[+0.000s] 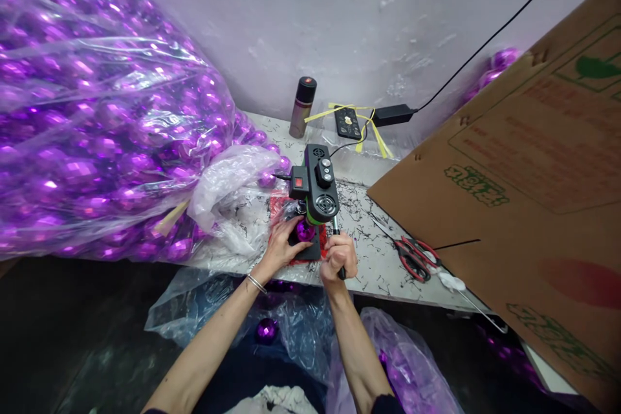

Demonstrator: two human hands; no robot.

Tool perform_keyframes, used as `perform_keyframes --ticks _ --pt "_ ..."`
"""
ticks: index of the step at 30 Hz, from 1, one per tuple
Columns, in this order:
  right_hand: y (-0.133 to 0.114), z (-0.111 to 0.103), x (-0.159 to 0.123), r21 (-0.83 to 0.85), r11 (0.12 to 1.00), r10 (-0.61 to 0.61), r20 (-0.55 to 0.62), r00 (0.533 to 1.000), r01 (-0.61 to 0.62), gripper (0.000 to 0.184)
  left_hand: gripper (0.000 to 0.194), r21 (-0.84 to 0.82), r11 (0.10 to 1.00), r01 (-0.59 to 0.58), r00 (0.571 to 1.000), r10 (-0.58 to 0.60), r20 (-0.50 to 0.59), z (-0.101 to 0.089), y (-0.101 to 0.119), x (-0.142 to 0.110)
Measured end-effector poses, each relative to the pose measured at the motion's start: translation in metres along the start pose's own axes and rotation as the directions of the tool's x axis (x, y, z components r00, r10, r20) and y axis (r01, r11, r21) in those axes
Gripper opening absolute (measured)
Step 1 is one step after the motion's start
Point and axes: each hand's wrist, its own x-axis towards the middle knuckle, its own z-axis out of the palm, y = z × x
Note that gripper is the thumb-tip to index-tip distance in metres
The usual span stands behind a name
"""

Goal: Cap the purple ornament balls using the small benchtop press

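A shiny purple bauble (305,231) sits under the head of a small black bench machine (321,184) with a red switch and round vents. My left hand (285,244) has its thumb and fingers closed around the bauble's near and left sides. On the machine's right side, my right hand (339,259) is wrapped round the black-ended lever handle (342,272). The machine's dark base (308,252) rests on a red mat. Another purple bauble (266,331) lies on clear plastic near my lap.
A huge clear bag of purple baubles (107,116) fills the left. A cardboard box (524,194) leans in from the right, beside red-handled scissors (416,257). Behind the machine are a spray can (303,107), a phone (347,121) and a black power adapter (392,115). Dark snippets litter the white table (361,275).
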Motion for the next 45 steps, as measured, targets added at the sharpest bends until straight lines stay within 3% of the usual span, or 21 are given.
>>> perform_keyframes --ticks 7,13,18,22,25,27,30,33,35,38,41,45 --pt "-0.001 0.007 0.002 0.037 0.999 0.04 -0.054 0.998 -0.038 0.039 0.066 -0.007 1.0 -0.026 1.0 0.026 0.001 0.0 0.001 0.003" --pt "0.0 0.007 0.002 0.088 0.993 -0.077 0.022 0.997 0.075 0.036 0.065 -0.002 1.0 -0.024 1.0 0.024 0.0 -0.002 0.005 0.006" --pt "-0.02 -0.001 0.033 0.122 0.993 -0.006 0.016 1.0 0.004 0.037 0.067 -0.025 1.0 -0.013 0.999 0.014 0.029 -0.003 0.005 0.011" --pt "-0.043 -0.01 0.07 0.12 0.969 0.202 0.1 0.974 -0.214 0.038 0.062 -0.013 0.998 -0.067 0.997 0.068 0.024 -0.009 0.005 -0.017" --pt "-0.048 -0.014 0.077 0.133 0.972 0.172 0.141 0.975 -0.191 0.039 0.071 0.072 0.987 -0.146 0.989 0.146 -0.002 -0.025 0.008 -0.052" --pt "-0.047 -0.014 0.072 0.135 0.979 0.133 0.139 0.981 -0.152 0.038 0.074 0.147 0.978 -0.149 0.985 0.159 -0.062 -0.041 0.01 -0.062" --pt "-0.044 -0.013 0.06 0.124 0.983 0.121 0.124 0.985 -0.136 0.037 0.043 0.281 0.959 -0.041 0.98 0.093 -0.175 -0.068 0.01 -0.032" --pt "-0.044 -0.013 0.055 0.112 0.981 0.145 0.119 0.982 -0.159 0.037 0.034 0.452 0.867 0.211 0.971 -0.134 -0.197 -0.085 0.005 0.035" --pt "-0.043 -0.013 0.055 0.107 0.981 0.147 0.128 0.981 -0.161 0.037 0.031 0.531 0.777 0.339 0.94 -0.299 -0.163 -0.088 0.0 0.08" --pt "-0.042 -0.013 0.052 0.102 0.985 0.128 0.132 0.983 -0.142 0.036 0.028 0.545 0.749 0.378 0.919 -0.375 -0.123 -0.083 -0.006 0.124" --pt "-0.04 -0.012 0.049 0.094 0.987 0.12 0.111 0.987 -0.13 0.035 0.029 0.532 0.754 0.386 0.91 -0.404 -0.089 -0.079 -0.007 0.139" --pt "-0.041 -0.011 0.049 0.092 0.989 0.107 0.107 0.989 -0.117 0.035 0.034 0.492 0.784 0.379 0.912 -0.407 -0.055 -0.089 -0.005 0.119"
